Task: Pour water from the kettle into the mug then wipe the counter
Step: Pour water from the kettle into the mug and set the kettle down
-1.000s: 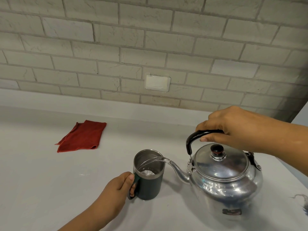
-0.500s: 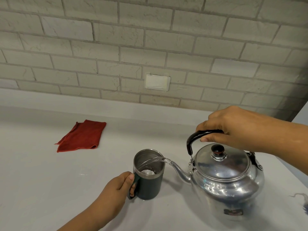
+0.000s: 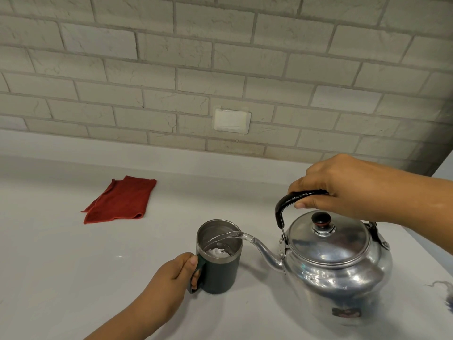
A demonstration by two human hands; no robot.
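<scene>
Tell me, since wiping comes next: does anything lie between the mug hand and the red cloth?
Nothing visible does. The left hand holds the mug by its handle, and the red cloth lies flat, farther back to the left. Only bare counter shows between them. The kettle is on the opposite side.

kettle (image 3: 338, 263): shiny silver metal, black handle, dark knob with a reddish base on the lid, small dark label low on the body.
mug (image 3: 218, 268): dark green-grey outside, bare steel inside and at the rim.
cloth (image 3: 120, 201): plain red.
surface (image 3: 61, 266): plain white.
wall (image 3: 220, 57): off-white bricks in a staggered pattern, with a cream plate (image 3: 232, 120).
</scene>
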